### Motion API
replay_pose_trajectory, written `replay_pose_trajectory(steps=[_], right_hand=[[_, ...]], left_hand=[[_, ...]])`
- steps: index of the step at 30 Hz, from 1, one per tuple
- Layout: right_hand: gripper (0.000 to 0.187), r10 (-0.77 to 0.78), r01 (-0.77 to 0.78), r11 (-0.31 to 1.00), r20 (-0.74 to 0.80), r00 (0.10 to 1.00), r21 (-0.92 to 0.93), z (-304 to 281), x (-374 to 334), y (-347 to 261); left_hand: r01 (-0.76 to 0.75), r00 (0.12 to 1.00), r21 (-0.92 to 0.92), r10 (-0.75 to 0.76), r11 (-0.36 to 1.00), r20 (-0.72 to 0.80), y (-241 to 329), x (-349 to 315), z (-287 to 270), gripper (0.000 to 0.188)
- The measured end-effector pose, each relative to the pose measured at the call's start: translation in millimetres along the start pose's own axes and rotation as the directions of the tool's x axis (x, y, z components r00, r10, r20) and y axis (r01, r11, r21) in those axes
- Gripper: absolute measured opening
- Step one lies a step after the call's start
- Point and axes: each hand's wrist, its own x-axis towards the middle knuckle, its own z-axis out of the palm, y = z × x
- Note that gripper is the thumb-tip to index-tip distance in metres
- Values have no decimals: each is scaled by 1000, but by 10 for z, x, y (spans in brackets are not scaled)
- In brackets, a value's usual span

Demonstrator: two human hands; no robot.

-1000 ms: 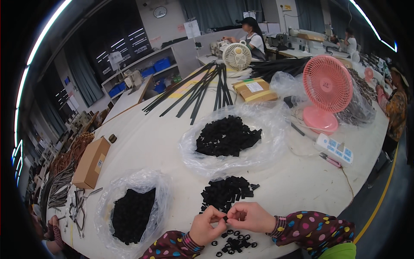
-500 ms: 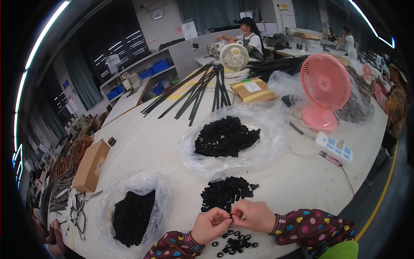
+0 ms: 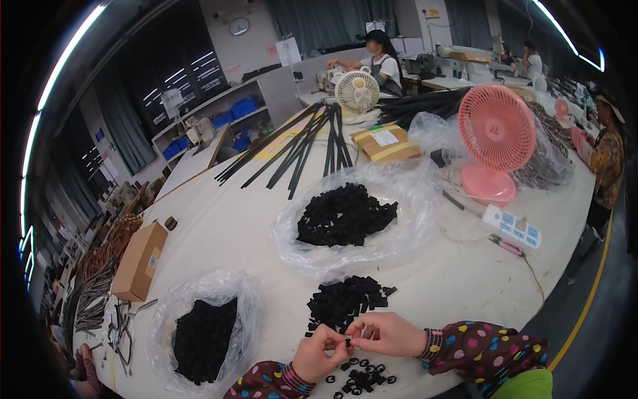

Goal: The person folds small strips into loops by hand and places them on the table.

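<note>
bright tube lights bend along the fisheye rim, where corners fall black.

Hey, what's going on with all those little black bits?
The person's left hand and right hand pinch a small black piece between their fingertips. A pile of black pieces lies just beyond them, and a scatter of black rings and bits lies nearer. Two clear plastic bags hold more black stuff.
</note>
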Motion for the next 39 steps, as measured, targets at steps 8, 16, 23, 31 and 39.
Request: replay_pose_trajectory(steps=[8, 16, 23, 31, 39], right_hand=[[19, 50, -50, 999, 45, 998, -11, -4, 0, -2], [17, 76, -81, 989, 50, 996, 126, -61, -46, 84], [12, 162, -256, 865, 242, 957, 431, -44, 85, 68], [13, 169, -253, 888, 239, 956, 385, -30, 31, 60], [16, 131, -234, 882, 264, 956, 409, -20, 22, 46]], left_hand=[[-179, 983, 430, 181, 885, 39, 24, -12, -16, 17], [256, 958, -292, -200, 922, 207, -14, 90, -43, 10], [400, 909, -512, -256, 760, 330, -30, 41, -190, 14], [357, 924, -360, -270, 862, 270, 71, 46, -76, 8], [262, 960, -282, -219, 923, 175, 78, -12, -78, 10]])
